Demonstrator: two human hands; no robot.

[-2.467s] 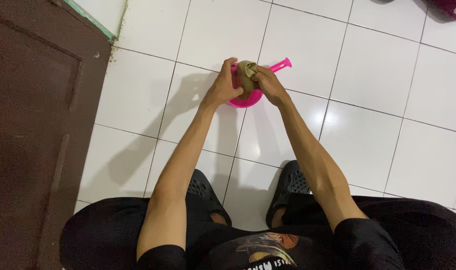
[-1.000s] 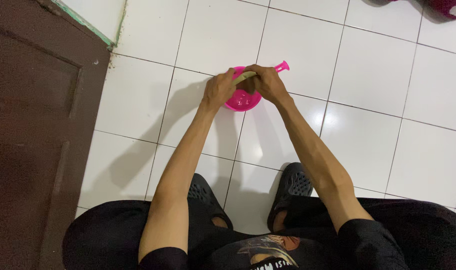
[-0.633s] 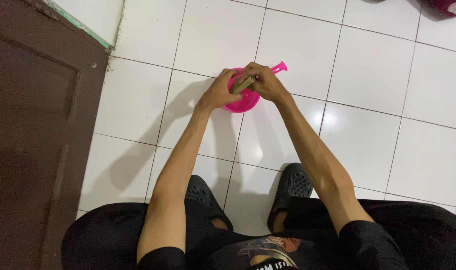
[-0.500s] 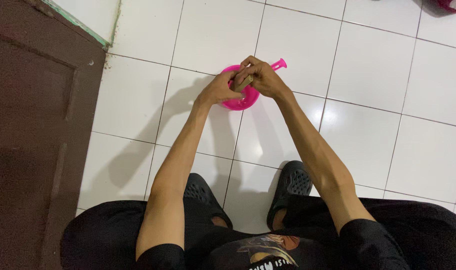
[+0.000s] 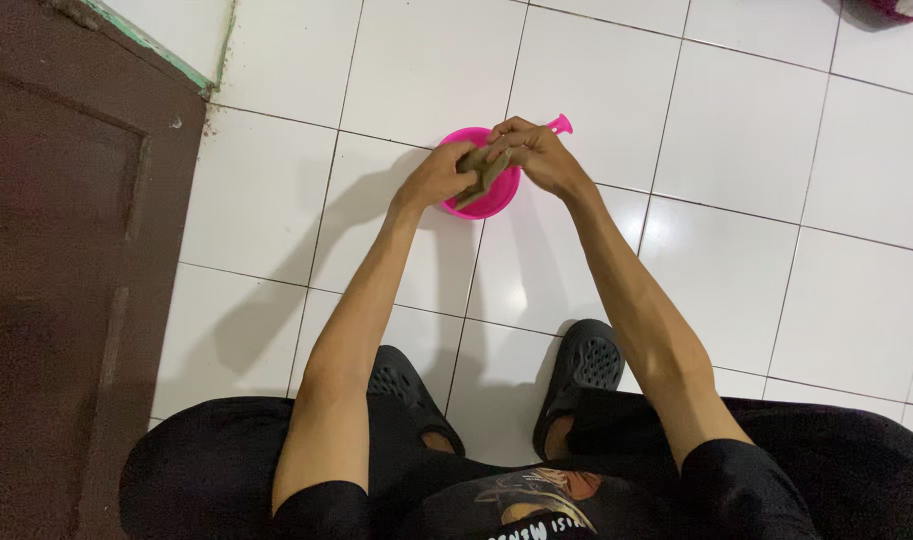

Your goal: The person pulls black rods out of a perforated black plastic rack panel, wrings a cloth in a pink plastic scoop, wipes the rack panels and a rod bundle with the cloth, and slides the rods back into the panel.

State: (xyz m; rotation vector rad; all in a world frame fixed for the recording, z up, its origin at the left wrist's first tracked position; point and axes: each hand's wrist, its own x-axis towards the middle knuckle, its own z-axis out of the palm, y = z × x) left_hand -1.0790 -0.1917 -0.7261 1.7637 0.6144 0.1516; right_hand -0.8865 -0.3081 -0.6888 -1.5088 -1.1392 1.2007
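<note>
White floor tiles (image 5: 757, 240) with dark grout lines fill the room, and a dark brown door (image 5: 57, 280) stands along the left edge. Seen from the head camera, a person squats over the floor in black clothes, and two dark perforated clogs (image 5: 587, 365) show between the knees.

Half a second ago the right hand sat higher, piled over the left above the bowl; now the two hands lie more side by side and the cloth shows between them. The bowl has stayed on the same tile.

By count: one pink bowl (image 5: 497, 200), its one short handle (image 5: 559, 125) pointing up and to the right; one small olive-brown cloth (image 5: 477, 170); two hands.

The left hand (image 5: 439, 178) has its fingers clenched on the left end of the cloth. The right hand (image 5: 535, 155) grips the other end, fingers curled over it. The cloth is stretched between them, bunched and twisted, right over the bowl's opening. Whether it touches the rim I cannot tell.
</note>
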